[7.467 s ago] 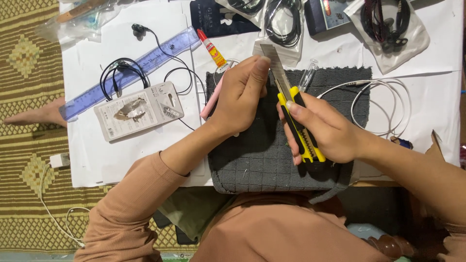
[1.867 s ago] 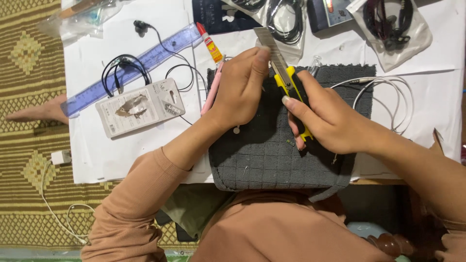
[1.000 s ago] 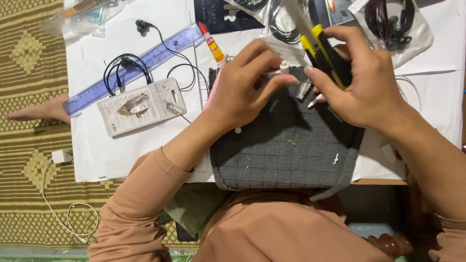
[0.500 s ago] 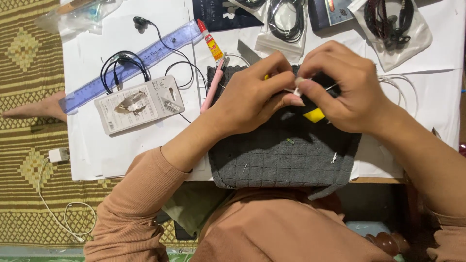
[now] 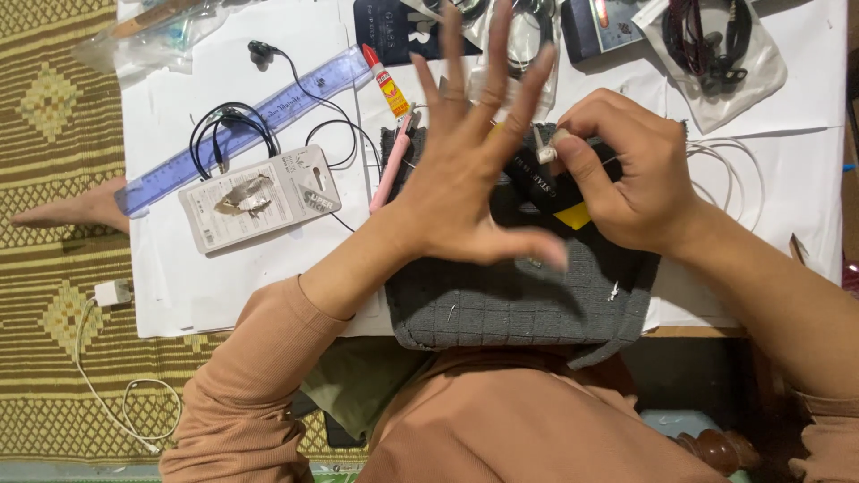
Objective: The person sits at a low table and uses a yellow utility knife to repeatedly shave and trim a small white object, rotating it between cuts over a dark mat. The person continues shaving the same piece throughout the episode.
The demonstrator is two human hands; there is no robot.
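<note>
Over the grey mat (image 5: 519,304), left hand (image 5: 470,192) raised with fingers splayed, utility knife (image 5: 555,192) and small white part (image 5: 546,154) gripped by right hand (image 5: 626,183).

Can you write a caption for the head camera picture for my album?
Left hand spread open above a grey cloth, right hand pinching a small white piece.

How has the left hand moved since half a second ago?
Yes. The left hand has let go and lifted, fingers spread open above the grey cloth, no longer pinching beside the right hand.
</note>
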